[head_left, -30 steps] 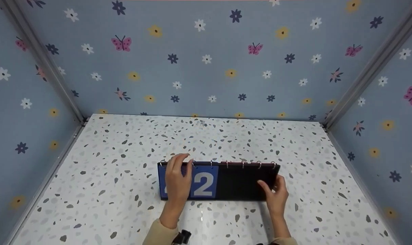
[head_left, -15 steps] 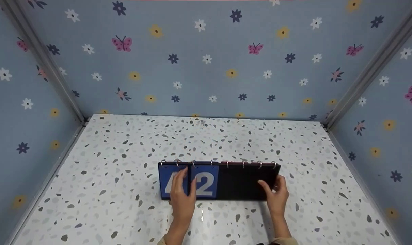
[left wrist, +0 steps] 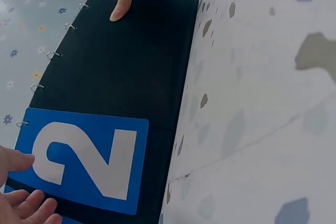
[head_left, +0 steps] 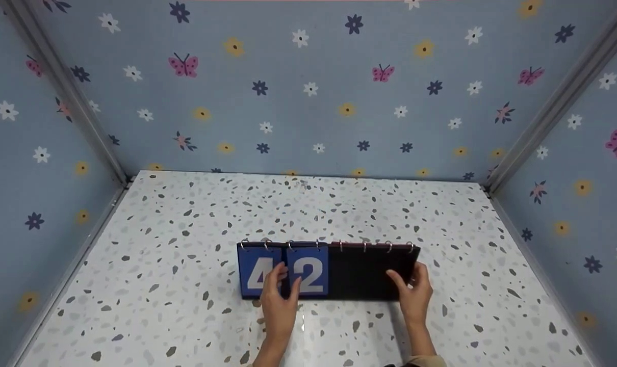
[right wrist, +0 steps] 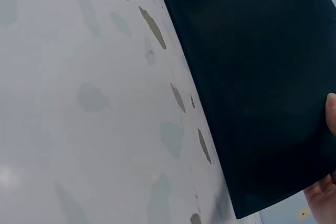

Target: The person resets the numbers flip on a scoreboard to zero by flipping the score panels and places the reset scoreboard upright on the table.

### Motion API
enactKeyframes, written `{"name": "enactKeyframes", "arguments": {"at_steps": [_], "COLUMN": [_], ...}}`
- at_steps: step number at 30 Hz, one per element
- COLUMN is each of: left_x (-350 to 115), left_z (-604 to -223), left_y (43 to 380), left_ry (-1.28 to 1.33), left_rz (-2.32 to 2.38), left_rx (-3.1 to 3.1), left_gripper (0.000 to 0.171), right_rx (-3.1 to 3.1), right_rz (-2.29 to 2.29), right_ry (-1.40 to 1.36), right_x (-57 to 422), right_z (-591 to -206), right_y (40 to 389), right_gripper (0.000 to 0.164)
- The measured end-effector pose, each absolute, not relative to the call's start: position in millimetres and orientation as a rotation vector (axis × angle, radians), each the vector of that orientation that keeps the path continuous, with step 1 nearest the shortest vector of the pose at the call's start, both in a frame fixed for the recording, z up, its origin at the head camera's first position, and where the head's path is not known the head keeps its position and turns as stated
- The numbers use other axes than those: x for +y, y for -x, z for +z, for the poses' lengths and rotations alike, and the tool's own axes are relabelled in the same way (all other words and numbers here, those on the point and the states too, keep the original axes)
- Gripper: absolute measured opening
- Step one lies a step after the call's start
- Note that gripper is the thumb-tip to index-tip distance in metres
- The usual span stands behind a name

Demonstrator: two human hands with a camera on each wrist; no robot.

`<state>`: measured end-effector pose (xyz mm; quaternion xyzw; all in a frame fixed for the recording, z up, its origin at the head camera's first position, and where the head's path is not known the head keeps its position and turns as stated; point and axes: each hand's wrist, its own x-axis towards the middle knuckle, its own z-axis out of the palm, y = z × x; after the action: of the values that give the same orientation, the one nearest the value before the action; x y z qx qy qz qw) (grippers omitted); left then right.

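A black flip scoreboard (head_left: 362, 272) stands on its long edge, metal rings along its top. Its left half bears a blue card with a white 4 (head_left: 256, 272) and a blue card with a white 2 (head_left: 308, 275); the right half shows bare black. Loosely bent and holding nothing, my left hand (head_left: 279, 313) is in front of the gap between the cards, covering part of the 4. In the left wrist view its thumb overlaps the edge of the 2 card (left wrist: 89, 156). My right hand (head_left: 415, 298) pinches the scoreboard's right end, thumb in front, fingers behind.
The scoreboard stands on a white speckled tabletop (head_left: 186, 214). Blue panels with flowers and butterflies enclose it at the back (head_left: 308, 122), on the left (head_left: 33, 183) and on the right (head_left: 584, 214). Red edges show behind the scoreboard's top right.
My left hand has come down from the scoreboard's top edge and slightly right, uncovering the 4, which now hangs flat beside the 2. My right hand has kept its grip in place.
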<state>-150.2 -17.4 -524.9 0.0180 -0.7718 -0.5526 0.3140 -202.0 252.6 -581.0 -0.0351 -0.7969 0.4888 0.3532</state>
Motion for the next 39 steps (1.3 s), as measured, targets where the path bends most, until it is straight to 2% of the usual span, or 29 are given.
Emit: {"name": "enactKeyframes", "arguments": {"at_steps": [9,18,24,29,35,39], "left_x": [-18,-24,-29,-35,-39,-42], "left_z": [-530,-526,-519,-510,-498,-489], "left_y": [158,157,153,148,141,137], "left_ry": [-0.143,-0.217,-0.164,-0.110,-0.132,-0.109], "left_rz": [-1.643,-1.630,-1.510,-1.346,-1.412,-1.569], "left_rx": [-1.973,-1.990,-2.067,-2.150,-2.205,-2.196], "left_gripper": [0.027,0.018,0.016,0.019,0.042,0.039], "right_rx": [-2.050,-2.059,-2.049,-2.021,-2.046,-2.027], "right_rz": [1.225,1.338,1.371,1.378,1.313,1.345], "right_ry": [0.042,0.143,0.155,0.125,0.085,0.098], "right_x": [256,242,238,239,245,242], "right_z": [-586,-554,-543,-546,-562,-555], "right_y": [204,191,187,188,193,190], "right_gripper": [0.041,0.038,0.038,0.038,0.040,0.040]}}
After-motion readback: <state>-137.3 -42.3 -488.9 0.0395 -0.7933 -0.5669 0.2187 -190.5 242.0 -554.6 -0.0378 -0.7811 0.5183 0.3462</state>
